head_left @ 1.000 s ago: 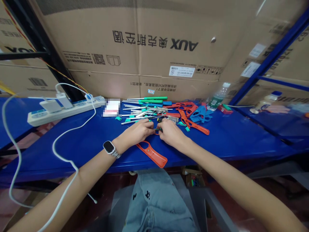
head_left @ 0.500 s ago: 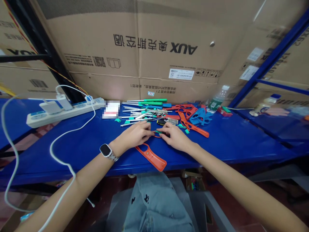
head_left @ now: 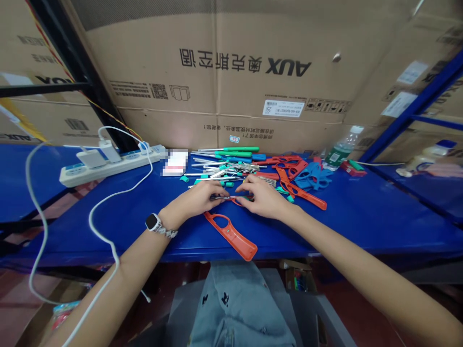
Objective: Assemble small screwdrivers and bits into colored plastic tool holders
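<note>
My left hand (head_left: 202,196) is closed, with its fingertips pinched on a thin metal rod (head_left: 224,197). Close by, my right hand (head_left: 263,196) bends its fingers around an orange plastic lighter casing half (head_left: 237,202), mostly hidden by the fingers. The rod lies along this casing between both hands. A small green bit shows at the right fingertips. Nearer the table edge, below my left hand, lies another orange casing half (head_left: 235,237), its hollow side up and a loop-shaped opening at its upper end.
Behind the hands lie a pile of metal rods (head_left: 217,168), green-handled screwdrivers (head_left: 238,152), orange casings (head_left: 289,171) and blue casings (head_left: 313,176). A power strip (head_left: 112,164) with a white cable stands left. A water bottle (head_left: 342,149) stands right, before a large carton (head_left: 231,29).
A thin metal rod now shows between my fingertips over the orange casing, where only a green piece and the casing showed before. The whole view has shifted slightly, moving things rightward.
</note>
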A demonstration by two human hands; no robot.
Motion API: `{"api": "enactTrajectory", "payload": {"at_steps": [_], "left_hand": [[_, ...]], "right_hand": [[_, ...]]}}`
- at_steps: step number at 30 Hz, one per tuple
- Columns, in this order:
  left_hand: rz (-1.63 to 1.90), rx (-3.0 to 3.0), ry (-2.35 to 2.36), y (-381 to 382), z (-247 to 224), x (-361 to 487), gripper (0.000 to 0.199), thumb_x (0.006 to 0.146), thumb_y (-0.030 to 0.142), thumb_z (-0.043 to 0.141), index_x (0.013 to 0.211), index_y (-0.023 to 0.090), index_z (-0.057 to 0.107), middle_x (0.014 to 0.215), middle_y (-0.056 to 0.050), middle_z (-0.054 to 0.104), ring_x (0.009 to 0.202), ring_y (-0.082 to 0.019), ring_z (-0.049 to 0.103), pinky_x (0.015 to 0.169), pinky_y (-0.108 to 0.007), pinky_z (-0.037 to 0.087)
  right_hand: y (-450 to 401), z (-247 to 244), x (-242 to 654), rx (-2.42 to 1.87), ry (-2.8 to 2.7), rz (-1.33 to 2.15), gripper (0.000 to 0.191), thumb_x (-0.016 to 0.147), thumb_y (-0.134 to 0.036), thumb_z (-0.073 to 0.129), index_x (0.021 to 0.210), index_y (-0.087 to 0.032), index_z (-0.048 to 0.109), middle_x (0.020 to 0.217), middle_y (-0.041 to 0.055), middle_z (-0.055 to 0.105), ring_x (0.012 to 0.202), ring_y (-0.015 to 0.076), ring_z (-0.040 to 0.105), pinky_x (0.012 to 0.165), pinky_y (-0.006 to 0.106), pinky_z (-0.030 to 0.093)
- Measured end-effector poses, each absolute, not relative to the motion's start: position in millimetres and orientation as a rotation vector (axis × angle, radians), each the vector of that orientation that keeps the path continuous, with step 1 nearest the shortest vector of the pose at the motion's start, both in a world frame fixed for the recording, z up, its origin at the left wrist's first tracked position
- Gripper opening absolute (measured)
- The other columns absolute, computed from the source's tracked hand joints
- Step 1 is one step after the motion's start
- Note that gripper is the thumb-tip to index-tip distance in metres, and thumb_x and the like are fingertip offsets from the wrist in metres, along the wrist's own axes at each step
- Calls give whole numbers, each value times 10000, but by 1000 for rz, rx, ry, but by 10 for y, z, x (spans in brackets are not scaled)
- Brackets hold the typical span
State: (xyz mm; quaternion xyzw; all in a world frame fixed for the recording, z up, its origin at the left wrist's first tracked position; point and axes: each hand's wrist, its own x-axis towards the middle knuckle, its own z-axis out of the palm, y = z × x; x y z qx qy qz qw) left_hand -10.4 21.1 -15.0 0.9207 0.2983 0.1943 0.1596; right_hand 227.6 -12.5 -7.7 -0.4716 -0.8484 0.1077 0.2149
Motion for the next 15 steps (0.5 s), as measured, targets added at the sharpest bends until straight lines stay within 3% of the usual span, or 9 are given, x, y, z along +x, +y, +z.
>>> {"api": "enactTrajectory", "payload": {"at_steps": [7,15], "left_hand": [[597,2599,852,203,-155,-150,197,961,152,605,1056,190,774,979,-82,717,900,-211,674,806,-328,529],[576,2655,930,221,-245,-175,197,947,134,610,1053,173,771,989,-90,692,871,-204,668,814,-343,531]], "right_hand": [[-37,-148,2095,-1237,-2447,258,99,949,-194,656,933,-181,752,984,79,687,1005,240,616,882,392,446],[-66,-244,2102,-1208,-2353,278,105,937,-164,649,886,-180,739,967,68,684,940,211,626,837,345,446]]}}
